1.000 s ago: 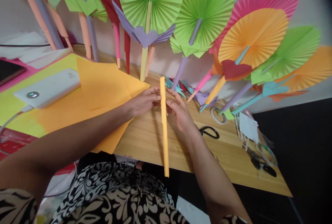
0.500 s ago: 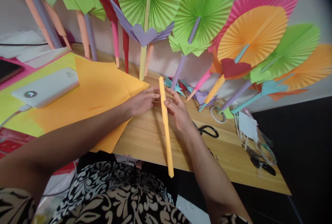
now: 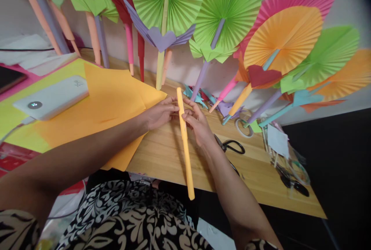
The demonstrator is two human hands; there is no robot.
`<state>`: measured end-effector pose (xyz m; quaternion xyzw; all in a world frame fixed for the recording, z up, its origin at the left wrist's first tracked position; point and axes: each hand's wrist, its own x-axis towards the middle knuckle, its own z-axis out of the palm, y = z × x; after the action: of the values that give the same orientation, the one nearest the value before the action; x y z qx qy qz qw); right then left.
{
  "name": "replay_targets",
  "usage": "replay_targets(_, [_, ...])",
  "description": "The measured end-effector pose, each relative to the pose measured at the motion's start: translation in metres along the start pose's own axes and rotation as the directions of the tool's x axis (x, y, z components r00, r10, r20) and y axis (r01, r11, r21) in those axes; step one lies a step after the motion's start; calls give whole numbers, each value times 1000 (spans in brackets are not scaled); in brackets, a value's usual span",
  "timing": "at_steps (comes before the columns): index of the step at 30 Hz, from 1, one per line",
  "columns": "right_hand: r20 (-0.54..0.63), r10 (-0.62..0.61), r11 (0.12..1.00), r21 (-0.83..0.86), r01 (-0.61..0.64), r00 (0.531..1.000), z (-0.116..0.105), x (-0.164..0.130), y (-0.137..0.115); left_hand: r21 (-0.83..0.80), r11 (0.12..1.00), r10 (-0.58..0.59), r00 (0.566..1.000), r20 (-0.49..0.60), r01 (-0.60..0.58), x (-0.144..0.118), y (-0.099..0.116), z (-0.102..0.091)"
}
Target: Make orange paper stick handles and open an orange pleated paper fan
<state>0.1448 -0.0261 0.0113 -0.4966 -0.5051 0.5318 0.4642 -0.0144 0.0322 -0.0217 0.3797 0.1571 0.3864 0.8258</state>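
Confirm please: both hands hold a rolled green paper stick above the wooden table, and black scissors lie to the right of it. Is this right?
Not quite: the head view shows the rolled paper stick is orange, not green. Both the left hand and right hand hold it above the wooden table, with black scissors to its right.

Two bare forearms are seen, uncovered from the elbows down to the wrists. No ring, watch or bracelet can be made out on the left hand [image 3: 159, 114] or the right hand [image 3: 199, 125]. A garment with a dense floral and scroll pattern [image 3: 130, 215] in black and cream is worn over the lap and lower body. The same black-and-cream print is seen at the lower left corner on a short sleeve [image 3: 14, 228], and a small patch of it is shown at the bottom edge by the right upper arm.
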Motion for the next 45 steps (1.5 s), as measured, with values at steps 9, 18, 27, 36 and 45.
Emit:
replay_targets(9, [-1,2,1000,19,-2,1000,1,1,1,-9,1000,-1,1000,-7,1,0,0,0])
replay_targets(18, [-28,-3,1000,5,3,1000,0,4,5,24,1000,21,1000,3,-21,0,-1,2])
replay_targets(27, [-140,102,957,285,-59,985,-17,16,8,244,966,144,965,-221,-88,3,-2,3])
replay_targets(36, [-132,146,876,477,-66,980,-25,26,10,974,173,229,968,106,-148,1,42,30])
replay_targets(45, [-155,153,911,406,-78,976,-20,25,11,653,-702,95,946,-310,284,-51,111,15])
